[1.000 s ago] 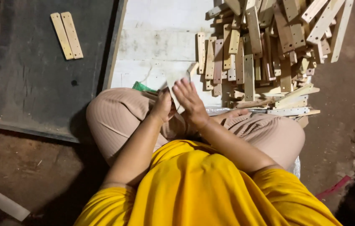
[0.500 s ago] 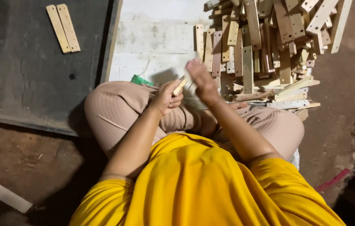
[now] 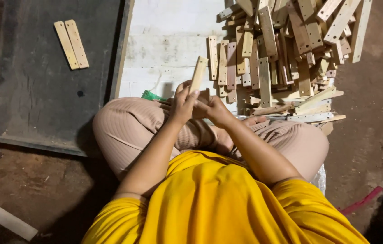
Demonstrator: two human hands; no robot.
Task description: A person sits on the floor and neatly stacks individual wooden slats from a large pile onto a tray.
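— Two hands on one piece: left hand [image 3: 183, 105] grips the pale wooden slat [image 3: 198, 74], which points up toward 12 o'clock; right hand [image 3: 214, 110] closes against its lower end.

— Best handled by a firm low grip, I'd judge. Room?

— Slat pile [image 3: 281, 54] crowds 1 o'clock; white board [image 3: 164, 40] lies open at 12; dark panel [image 3: 42, 90] with two slats [image 3: 71, 44] at 10.

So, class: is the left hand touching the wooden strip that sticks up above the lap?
Touching. The head view shows the left hand with its fingers wrapped round the lower end of the wooden strip.
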